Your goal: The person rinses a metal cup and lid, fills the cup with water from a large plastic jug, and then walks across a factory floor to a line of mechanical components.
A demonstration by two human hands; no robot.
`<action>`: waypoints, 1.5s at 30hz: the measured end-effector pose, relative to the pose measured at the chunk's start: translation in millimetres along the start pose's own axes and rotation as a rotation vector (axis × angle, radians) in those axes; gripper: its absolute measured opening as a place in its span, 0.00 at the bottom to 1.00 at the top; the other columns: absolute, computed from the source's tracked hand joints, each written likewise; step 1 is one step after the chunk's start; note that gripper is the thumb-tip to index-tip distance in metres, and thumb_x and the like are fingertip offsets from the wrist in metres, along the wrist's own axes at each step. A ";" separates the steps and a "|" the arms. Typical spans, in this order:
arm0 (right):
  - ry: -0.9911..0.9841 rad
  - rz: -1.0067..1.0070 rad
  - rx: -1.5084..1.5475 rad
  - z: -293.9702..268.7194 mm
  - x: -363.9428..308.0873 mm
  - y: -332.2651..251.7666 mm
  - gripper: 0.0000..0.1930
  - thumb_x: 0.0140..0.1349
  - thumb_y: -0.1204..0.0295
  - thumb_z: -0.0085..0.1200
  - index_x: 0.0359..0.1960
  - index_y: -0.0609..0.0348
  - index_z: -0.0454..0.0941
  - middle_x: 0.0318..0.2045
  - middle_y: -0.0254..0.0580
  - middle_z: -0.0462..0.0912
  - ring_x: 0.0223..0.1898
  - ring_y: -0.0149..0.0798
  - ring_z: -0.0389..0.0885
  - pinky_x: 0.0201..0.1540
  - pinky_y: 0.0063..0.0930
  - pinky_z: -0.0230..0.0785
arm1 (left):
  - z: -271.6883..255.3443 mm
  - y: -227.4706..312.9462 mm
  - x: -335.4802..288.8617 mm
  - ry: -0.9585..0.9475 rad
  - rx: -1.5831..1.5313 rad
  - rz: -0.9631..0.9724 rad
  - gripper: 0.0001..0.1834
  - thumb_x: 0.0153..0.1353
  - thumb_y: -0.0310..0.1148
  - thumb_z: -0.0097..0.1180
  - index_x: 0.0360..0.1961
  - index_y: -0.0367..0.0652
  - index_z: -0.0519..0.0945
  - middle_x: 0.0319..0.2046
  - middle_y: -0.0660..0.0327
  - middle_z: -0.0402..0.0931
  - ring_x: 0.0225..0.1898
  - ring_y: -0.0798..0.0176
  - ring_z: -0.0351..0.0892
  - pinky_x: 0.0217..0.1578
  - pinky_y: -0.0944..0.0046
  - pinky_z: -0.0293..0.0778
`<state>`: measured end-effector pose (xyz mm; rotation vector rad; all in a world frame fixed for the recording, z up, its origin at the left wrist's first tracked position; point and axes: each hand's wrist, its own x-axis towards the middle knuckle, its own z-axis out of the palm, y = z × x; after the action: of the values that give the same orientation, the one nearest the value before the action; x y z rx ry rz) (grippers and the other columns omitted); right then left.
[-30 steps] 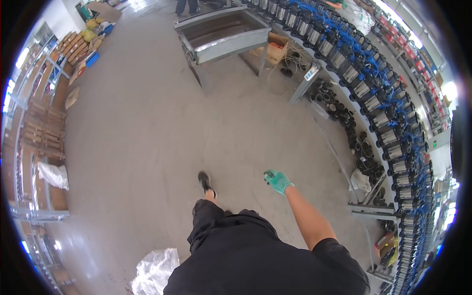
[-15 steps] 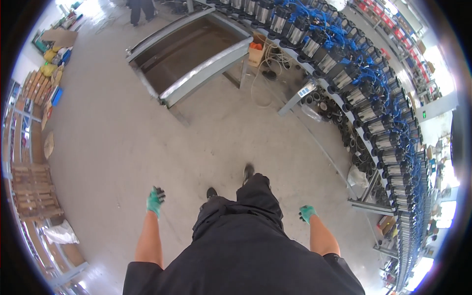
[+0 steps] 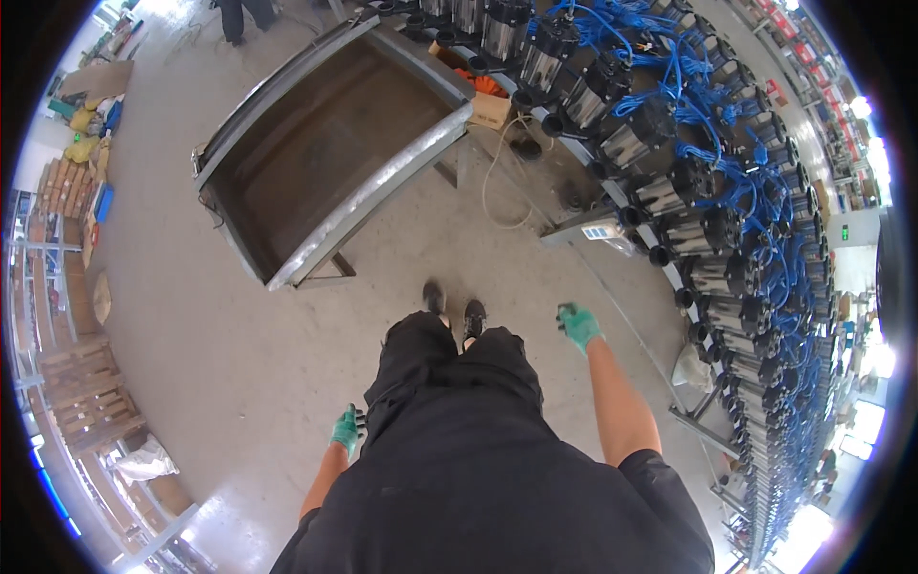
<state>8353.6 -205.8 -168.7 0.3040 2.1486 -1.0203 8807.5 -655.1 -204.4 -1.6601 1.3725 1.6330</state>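
Observation:
I stand on a grey concrete floor, my black shoes (image 3: 449,308) below me. My left hand (image 3: 345,430), in a green glove with dark fingertips, hangs by my left hip with loosely curled fingers and nothing visible in it. My right hand (image 3: 578,324), gloved the same way, is raised out to my right with its fingers apart, near a long row of steel cylinder units (image 3: 708,277). It touches nothing. A large empty metal trough (image 3: 382,182) on legs stands just ahead of my feet.
Blue cables (image 3: 727,124) run over the machine row, which curves along the right. A cardboard box (image 3: 491,110) and a loose cord (image 3: 497,182) lie by the trough's far end. Wooden pallets (image 3: 86,402) and a white bag (image 3: 143,461) line the left. Another person (image 3: 244,14) stands far ahead.
I have walked forward, so the trough and machine row are much closer. My left hand swung back to my hip and my right hand swung forward.

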 end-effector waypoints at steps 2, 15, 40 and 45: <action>0.033 -0.016 0.060 -20.9 26.6 -49.0 0.16 0.69 0.64 0.51 0.50 0.62 0.80 0.34 0.41 0.86 0.30 0.34 0.84 0.37 0.30 0.75 | 18.8 73.2 -18.7 -0.006 0.047 -0.045 0.34 0.68 0.67 0.41 0.53 0.47 0.78 0.46 0.60 0.83 0.40 0.60 0.80 0.41 0.53 0.72; 0.074 0.278 -0.052 -39.0 1.9 -16.8 0.15 0.67 0.64 0.52 0.46 0.63 0.81 0.34 0.42 0.84 0.32 0.35 0.82 0.37 0.30 0.75 | 2.1 295.9 155.6 -0.012 -0.273 0.270 0.36 0.66 0.68 0.44 0.58 0.48 0.75 0.50 0.60 0.81 0.46 0.58 0.81 0.47 0.55 0.73; 0.118 0.428 0.237 -67.0 24.6 4.2 0.16 0.70 0.61 0.49 0.51 0.57 0.78 0.40 0.41 0.85 0.31 0.36 0.83 0.34 0.32 0.73 | 82.1 344.6 137.3 -0.054 -0.123 0.125 0.37 0.67 0.67 0.41 0.58 0.45 0.75 0.50 0.59 0.82 0.47 0.58 0.81 0.47 0.53 0.72; 0.094 0.295 0.272 -59.7 39.0 -22.4 0.17 0.70 0.60 0.49 0.53 0.57 0.78 0.40 0.41 0.85 0.32 0.35 0.83 0.34 0.31 0.73 | 71.9 347.4 125.7 -0.096 -0.010 0.124 0.36 0.67 0.67 0.42 0.58 0.46 0.75 0.50 0.59 0.82 0.47 0.59 0.80 0.49 0.55 0.71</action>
<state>8284.5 -179.4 -157.9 0.7877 1.9689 -1.1404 8453.2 -780.5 -223.0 -1.5082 1.4470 1.7669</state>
